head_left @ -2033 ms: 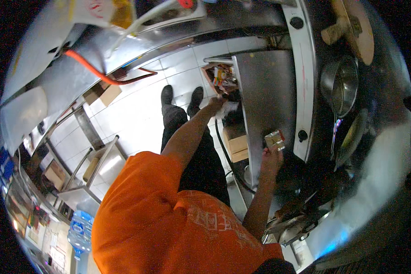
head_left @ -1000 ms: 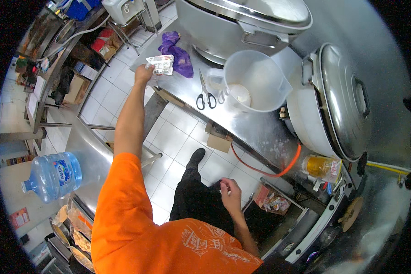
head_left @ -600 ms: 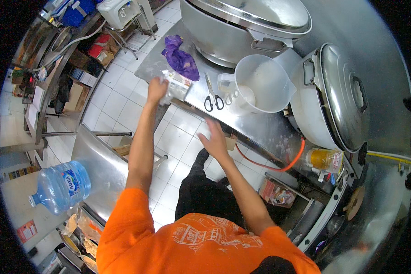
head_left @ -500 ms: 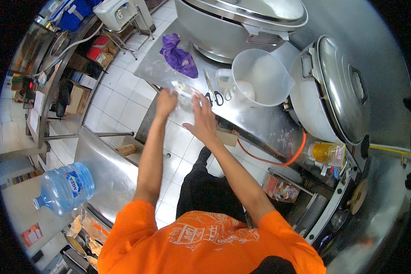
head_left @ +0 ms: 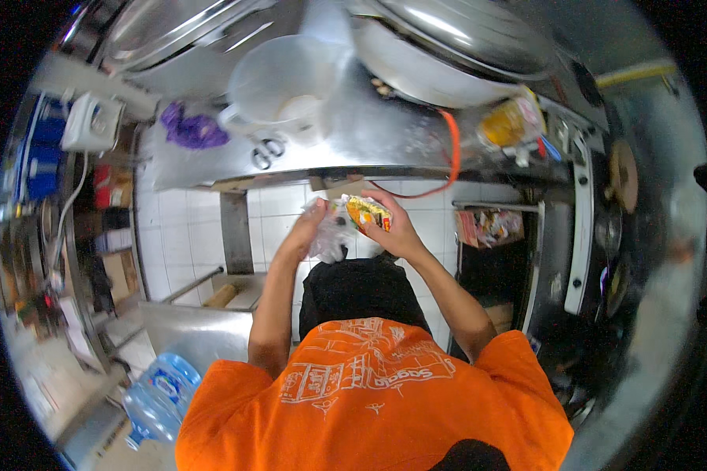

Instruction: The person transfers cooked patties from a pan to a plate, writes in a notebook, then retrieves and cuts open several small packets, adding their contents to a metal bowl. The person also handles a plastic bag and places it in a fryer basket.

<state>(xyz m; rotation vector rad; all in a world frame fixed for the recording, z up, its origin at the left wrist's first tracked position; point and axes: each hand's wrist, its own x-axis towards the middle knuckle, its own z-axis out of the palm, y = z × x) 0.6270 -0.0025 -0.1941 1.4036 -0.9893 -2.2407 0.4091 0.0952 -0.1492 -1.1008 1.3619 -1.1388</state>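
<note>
Out in front of my body, over the floor before the steel table, my left hand (head_left: 306, 229) is closed on a thin clear plastic bag (head_left: 332, 237) that hangs crumpled below it. Beside it my right hand (head_left: 403, 232) grips a small packet (head_left: 366, 213) printed in yellow, orange and green. Packet and bag nearly meet; whether they touch I cannot tell. Black-handled scissors (head_left: 267, 154) lie near the table's front edge, partly behind a translucent plastic jug (head_left: 279, 86). A purple cloth (head_left: 193, 129) is bunched to the left of the jug.
Large metal pots, one a lidded pot (head_left: 424, 67), stand along the back of the steel table (head_left: 361, 149). An orange hose (head_left: 456, 149) loops over its front edge. On the right sits a bag of yellow contents (head_left: 511, 124). A blue water bottle (head_left: 163, 400) lies at lower left.
My view has swung to the right. My hands have drawn back from above the table edge toward my body, and the colourful packet now shows clearly in my right hand.
</note>
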